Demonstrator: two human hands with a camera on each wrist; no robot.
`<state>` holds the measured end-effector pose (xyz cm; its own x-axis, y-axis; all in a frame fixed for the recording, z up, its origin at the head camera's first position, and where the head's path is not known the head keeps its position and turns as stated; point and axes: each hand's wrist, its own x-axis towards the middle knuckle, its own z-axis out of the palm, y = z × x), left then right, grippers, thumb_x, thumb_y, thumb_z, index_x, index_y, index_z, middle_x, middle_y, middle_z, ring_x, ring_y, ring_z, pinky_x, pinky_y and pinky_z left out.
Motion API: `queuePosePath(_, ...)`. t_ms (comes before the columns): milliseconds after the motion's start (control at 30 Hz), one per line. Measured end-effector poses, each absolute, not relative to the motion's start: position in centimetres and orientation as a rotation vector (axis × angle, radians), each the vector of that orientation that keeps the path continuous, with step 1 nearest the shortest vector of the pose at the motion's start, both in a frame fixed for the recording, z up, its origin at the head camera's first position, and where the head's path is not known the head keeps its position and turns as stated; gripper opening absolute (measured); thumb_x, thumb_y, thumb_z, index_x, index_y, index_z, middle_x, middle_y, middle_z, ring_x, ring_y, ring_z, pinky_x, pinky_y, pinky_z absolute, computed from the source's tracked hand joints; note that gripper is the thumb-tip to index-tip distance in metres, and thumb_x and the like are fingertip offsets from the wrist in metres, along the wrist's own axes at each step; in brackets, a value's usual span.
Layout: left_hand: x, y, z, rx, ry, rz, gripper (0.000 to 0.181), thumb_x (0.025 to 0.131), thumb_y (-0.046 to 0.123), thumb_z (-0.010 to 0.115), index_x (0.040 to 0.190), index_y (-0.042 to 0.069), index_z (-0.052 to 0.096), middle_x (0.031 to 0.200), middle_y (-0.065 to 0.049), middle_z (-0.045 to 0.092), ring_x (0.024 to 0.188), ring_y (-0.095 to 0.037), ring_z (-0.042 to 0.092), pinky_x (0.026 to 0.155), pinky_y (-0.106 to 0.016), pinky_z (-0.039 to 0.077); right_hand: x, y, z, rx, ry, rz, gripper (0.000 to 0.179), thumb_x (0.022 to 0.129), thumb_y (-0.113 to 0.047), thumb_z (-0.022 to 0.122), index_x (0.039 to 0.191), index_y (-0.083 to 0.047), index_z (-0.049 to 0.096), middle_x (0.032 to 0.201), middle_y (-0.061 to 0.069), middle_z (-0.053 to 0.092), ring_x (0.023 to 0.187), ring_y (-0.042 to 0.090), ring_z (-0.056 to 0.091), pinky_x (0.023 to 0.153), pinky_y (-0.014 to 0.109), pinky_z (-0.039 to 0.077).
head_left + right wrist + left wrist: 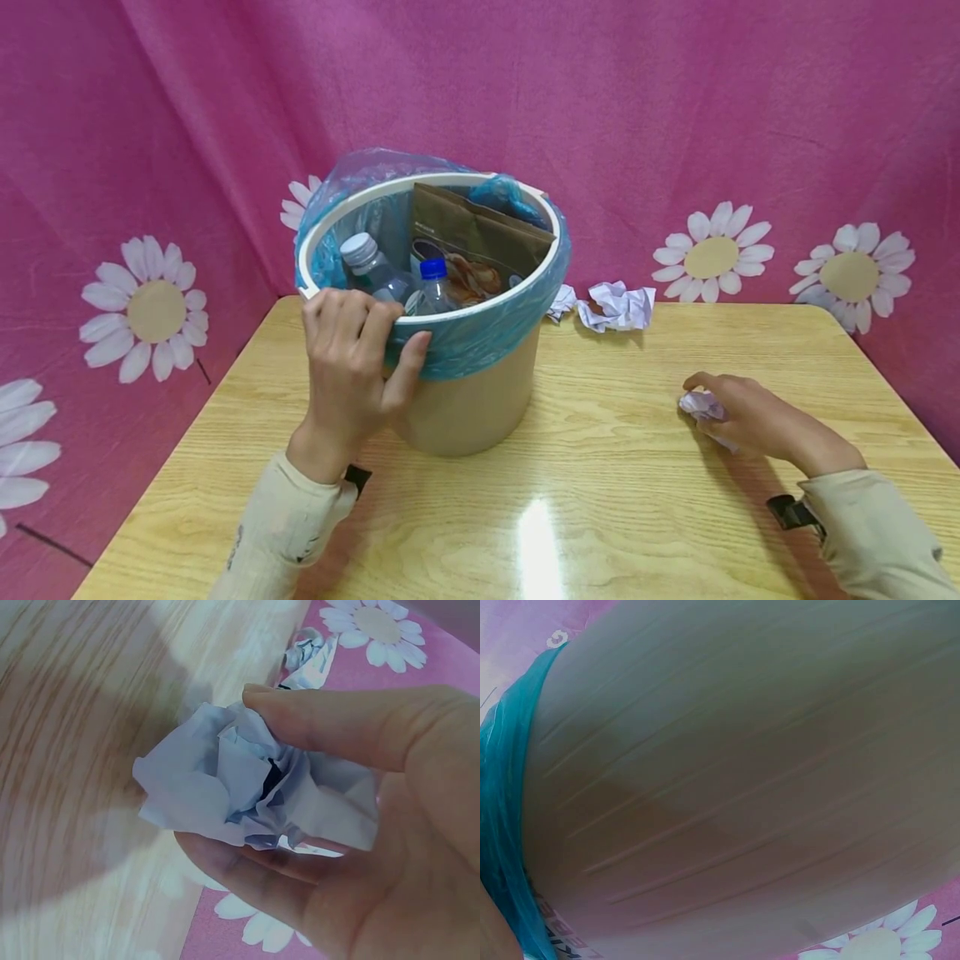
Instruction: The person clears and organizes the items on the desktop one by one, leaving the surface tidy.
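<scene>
My left hand [341,358] grips the near left rim of a beige trash bin [472,417], fingers over the edge and thumb against the outside. A blue plastic liner [480,358] folds over that rim; the left wrist view is mostly filled by the bin's ribbed wall [742,787]. Inside are a white-capped bottle [360,250], a blue-capped bottle [433,268] and a brown paper bag [480,221]. Over at the right, my right hand [757,421] holds a crumpled paper [195,776] between thumb and fingers, close to the tabletop.
Behind the bin's right side lie two more crumpled papers [618,307] on the wooden table [615,517], near its back edge. A pink cloth [637,108] with white daisies rises behind and along both sides of the table.
</scene>
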<state>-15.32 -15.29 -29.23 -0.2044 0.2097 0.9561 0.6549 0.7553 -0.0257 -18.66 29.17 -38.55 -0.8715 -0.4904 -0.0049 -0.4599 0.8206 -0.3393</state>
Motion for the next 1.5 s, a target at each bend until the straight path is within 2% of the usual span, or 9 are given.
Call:
queuePosePath(200,-15.3,-15.3,-29.1,-0.682,-1.759,-0.472,0.042,0.099,0.041,0.05,0.087,0.001,0.056,0.077,-0.012,0.047,0.077,-0.033,0.046,0.079,-0.053,0.03,-18.5,29.3,-38.1,-0.809,2.929,-0.546,0.044,0.08,-0.002,0.078,0.119,0.001,0.058,0.104,0.013,0.067,0.091,0.027,0.061,0.078,0.049,0.05)
queuePosePath(467,-15.2,-15.4,-29.2,-0.673,-1.774,-0.467,0.043,0.099,0.042,0.049,0.087,0.002,0.055,0.077,-0.012,0.046,0.077,-0.033,0.045,0.079,-0.053,0.031,-18.3,29.2,-37.1,-0.827,2.937,-0.584,0.045,0.08,-0.004,0.08,0.12,-0.002,0.058,0.099,0.006,0.066,0.085,0.019,0.058,0.072,0.04,0.049)
queuePosePath(600,-15.2,-15.4,-29.1,-0.687,-1.781,-0.466,0.042,0.1,0.041,0.05,0.087,0.001,0.055,0.077,-0.012,0.046,0.077,-0.033,0.045,0.079,-0.053,0.03,-18.1,29.3,-37.0,-0.837,2.968,-0.586,0.046,0.08,-0.004,0.08,0.12,-0.002,0.059,0.098,0.005,0.067,0.085,0.018,0.058,0.073,0.04,0.05)
queuePosePath(1033,-15.2,-15.4,-29.1,-0.691,-1.796,-0.466,0.042,0.1,0.041,0.049,0.087,0.001,0.054,0.078,-0.012,0.045,0.078,-0.033,0.045,0.08,-0.054,0.03,-17.5,29.2,-35.7,-0.872,3.008,-0.585,0.049,0.079,-0.003,0.08,0.122,0.0,0.059,0.102,0.01,0.068,0.082,0.016,0.059,0.068,0.035,0.051)
queuePosePath(1267,-15.1,-15.5,-29.1,-0.687,-1.798,-0.461,0.043,0.1,0.041,0.049,0.087,0.001,0.054,0.077,-0.012,0.045,0.077,-0.033,0.045,0.08,-0.053,0.03,-17.1,29.0,-34.9,-0.865,3.05,-0.573,0.051,0.08,-0.006,0.081,0.126,-0.002,0.057,0.108,0.014,0.067,0.089,0.023,0.061,0.072,0.042,0.052)
queuePosePath(1500,-15.2,-15.4,-29.1,-0.683,-1.8,-0.451,0.043,0.1,0.041,0.049,0.088,0.001,0.054,0.078,-0.013,0.045,0.078,-0.033,0.045,0.08,-0.053,0.03,-16.9,28.7,-34.5,-0.876,3.112,-0.57,0.052,0.082,-0.008,0.08,0.128,-0.003,0.056,0.111,0.016,0.067,0.09,0.024,0.062,0.07,0.041,0.052)
